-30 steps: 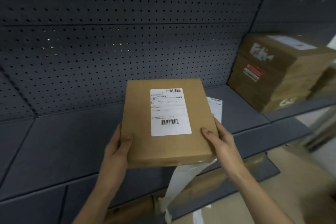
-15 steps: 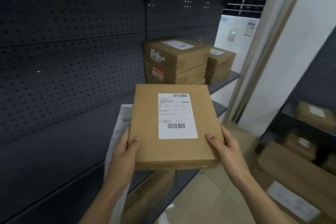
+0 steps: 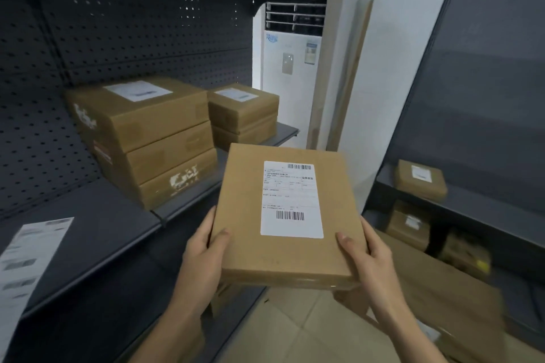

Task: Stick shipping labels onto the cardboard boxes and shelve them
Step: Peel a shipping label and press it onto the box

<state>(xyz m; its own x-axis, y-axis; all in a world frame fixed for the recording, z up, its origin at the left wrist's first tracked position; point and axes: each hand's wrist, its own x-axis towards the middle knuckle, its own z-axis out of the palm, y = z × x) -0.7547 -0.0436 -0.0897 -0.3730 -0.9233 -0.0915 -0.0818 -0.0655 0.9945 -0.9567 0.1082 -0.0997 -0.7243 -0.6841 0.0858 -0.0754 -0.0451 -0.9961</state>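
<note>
A flat cardboard box (image 3: 244, 244) with a white shipping label (image 3: 290, 199) stuck on its top is held level in front of me, off the shelf's front edge. My left hand (image 3: 203, 256) grips its near left corner, thumb on top. My right hand (image 3: 365, 262) grips the near right corner the same way. The dark shelf (image 3: 97, 224) lies to the left, with a stack of three labelled boxes (image 3: 153, 141) on it and a smaller stack (image 3: 244, 115) behind. A sheet of labels (image 3: 26, 256) lies on the shelf at the far left.
A white floor-standing air conditioner (image 3: 290, 68) stands past the shelf's end. On the right a second dark rack (image 3: 472, 97) holds several small labelled boxes (image 3: 420, 183). Large flat cartons (image 3: 442, 298) lie on the floor at the lower right.
My view has swung right along the shelf, bringing the stacked boxes, the air conditioner and the right rack into sight. Both hands keep the same grip on the box.
</note>
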